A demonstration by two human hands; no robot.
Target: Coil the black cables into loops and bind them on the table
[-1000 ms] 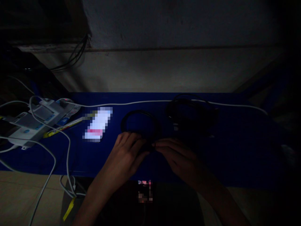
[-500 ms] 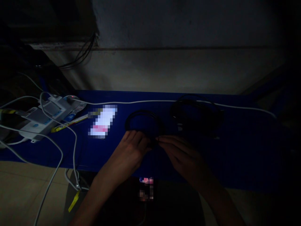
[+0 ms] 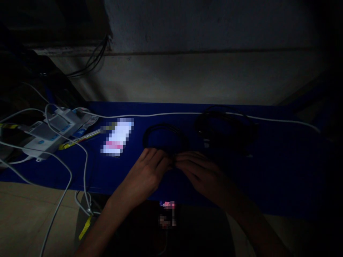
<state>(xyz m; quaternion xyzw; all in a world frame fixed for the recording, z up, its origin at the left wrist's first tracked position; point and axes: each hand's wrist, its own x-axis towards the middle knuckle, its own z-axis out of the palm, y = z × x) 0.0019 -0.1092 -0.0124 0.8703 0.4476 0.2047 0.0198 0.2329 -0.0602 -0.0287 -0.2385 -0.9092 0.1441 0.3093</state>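
Observation:
A coiled black cable [image 3: 164, 127] lies in a ring on the blue table [image 3: 128, 175]. My left hand [image 3: 155, 162] is closed round the near left side of the coil. My right hand [image 3: 197, 166] pinches at the coil's near side, its fingertips almost meeting those of the left hand. The spot between the fingertips is too dark to make out in detail. A second bundle of black cable [image 3: 214, 123], with a light-coloured plug end [image 3: 206, 143], rests beyond my right hand.
A lit phone [image 3: 118, 137], its screen blurred out, lies left of the coil. White power strips [image 3: 45, 137] with tangled white cords [image 3: 71, 175] take up the left end. One white cord [image 3: 160, 114] runs along the back edge. Behind stands a wall [image 3: 187, 75].
My right hand has shifted slightly left, bringing its fingertips closer to my left hand. The left hand stays nearly in place, and the coil looks the same.

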